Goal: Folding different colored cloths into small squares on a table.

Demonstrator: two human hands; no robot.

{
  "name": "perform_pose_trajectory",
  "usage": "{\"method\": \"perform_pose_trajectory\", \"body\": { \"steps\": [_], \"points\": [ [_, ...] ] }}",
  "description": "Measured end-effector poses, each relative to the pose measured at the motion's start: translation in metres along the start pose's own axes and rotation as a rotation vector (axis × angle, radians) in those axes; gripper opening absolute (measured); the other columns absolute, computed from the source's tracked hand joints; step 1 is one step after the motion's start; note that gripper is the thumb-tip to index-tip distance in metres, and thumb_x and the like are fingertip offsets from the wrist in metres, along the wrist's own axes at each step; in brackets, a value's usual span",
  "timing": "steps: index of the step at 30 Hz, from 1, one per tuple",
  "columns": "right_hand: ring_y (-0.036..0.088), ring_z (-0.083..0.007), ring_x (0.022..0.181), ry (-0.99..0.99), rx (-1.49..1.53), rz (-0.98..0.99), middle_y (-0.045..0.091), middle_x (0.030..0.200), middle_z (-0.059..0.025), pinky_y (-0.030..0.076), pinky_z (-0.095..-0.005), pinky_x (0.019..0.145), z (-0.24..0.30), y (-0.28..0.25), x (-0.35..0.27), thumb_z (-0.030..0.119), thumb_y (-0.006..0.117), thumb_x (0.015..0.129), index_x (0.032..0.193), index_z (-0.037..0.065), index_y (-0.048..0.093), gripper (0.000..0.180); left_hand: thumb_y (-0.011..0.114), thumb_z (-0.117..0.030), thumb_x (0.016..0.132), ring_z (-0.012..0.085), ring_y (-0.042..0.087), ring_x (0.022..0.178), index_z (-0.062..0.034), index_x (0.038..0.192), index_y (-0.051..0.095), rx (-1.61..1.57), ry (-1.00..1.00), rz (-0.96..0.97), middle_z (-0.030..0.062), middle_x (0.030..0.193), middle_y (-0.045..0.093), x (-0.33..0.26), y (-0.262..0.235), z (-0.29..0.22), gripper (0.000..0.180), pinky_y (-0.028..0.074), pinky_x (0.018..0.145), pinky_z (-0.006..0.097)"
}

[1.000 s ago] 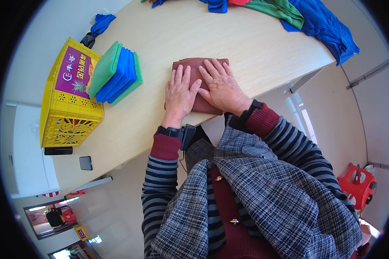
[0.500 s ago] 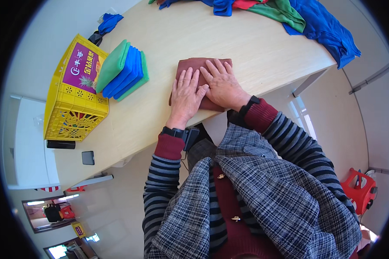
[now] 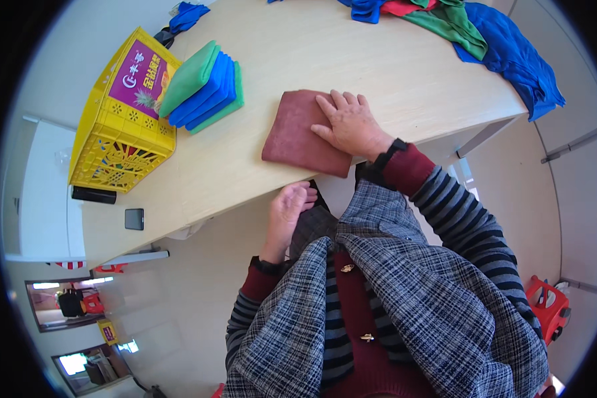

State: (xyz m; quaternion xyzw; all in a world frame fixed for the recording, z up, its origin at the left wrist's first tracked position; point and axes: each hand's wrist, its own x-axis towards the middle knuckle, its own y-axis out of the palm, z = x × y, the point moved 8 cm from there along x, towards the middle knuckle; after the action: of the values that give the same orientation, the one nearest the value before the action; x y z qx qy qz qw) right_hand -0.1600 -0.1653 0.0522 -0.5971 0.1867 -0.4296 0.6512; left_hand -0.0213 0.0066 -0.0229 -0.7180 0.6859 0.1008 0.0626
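A reddish-brown folded cloth point(image 3: 302, 136) lies flat near the front edge of the table. My right hand point(image 3: 353, 125) rests palm down on its right part, fingers stretched and thumb spread out. Off the table, just in front of the edge and below the cloth, is my left hand point(image 3: 289, 215). Its fingers are loosely bent and nothing shows in them. To the left of the cloth sits a stack of folded green and blue cloths point(image 3: 209, 89), leaning against a yellow crate.
The yellow plastic crate point(image 3: 123, 156) with a purple label stands at the table's left. Close by lie a black cylinder point(image 3: 93, 195) and a phone point(image 3: 134, 219). Loose blue, green and red cloths point(image 3: 504, 56) hang over the far right edge. A red stool point(image 3: 547, 308) is on the floor.
My left hand has come off the cloth, back toward my body, below the table edge. The right hand stays on the cloth, which now shows more of its surface. The view has shifted slightly.
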Motion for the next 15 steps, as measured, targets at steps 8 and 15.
{"method": "perform_pose_trajectory", "body": {
  "steps": [8, 15],
  "points": [
    [0.049, -0.0366, 0.13, -0.17, 0.169, 0.055, 0.052, 0.141, -0.0215, 0.036, -0.0471, 0.11, 0.083, 0.002, -0.034, 0.046, 0.054, 0.098, 0.144, 0.002, 0.048, 0.064, 0.06, -0.032, 0.102, 0.0228, 0.055, 0.129, -0.0031, 0.143, 0.046, -0.885, 0.038, -0.268, 0.012, 0.141, 0.056, -0.02, -0.011, -0.007, 0.052, 0.044, 0.111, 0.041],
    [0.045, -0.0351, 0.137, -0.019, 0.23, -0.078, 0.054, 0.142, -0.02, 0.031, -0.0461, 0.117, 0.004, 0.0, -0.032, 0.035, 0.056, 0.098, 0.138, -0.001, 0.053, 0.054, 0.063, -0.026, 0.098, 0.0259, 0.055, 0.13, -0.0042, 0.143, 0.048, -0.68, 0.089, -0.497, 0.011, 0.143, 0.057, -0.048, -0.092, -0.075, 0.053, 0.045, 0.111, 0.043]
  ]
}}
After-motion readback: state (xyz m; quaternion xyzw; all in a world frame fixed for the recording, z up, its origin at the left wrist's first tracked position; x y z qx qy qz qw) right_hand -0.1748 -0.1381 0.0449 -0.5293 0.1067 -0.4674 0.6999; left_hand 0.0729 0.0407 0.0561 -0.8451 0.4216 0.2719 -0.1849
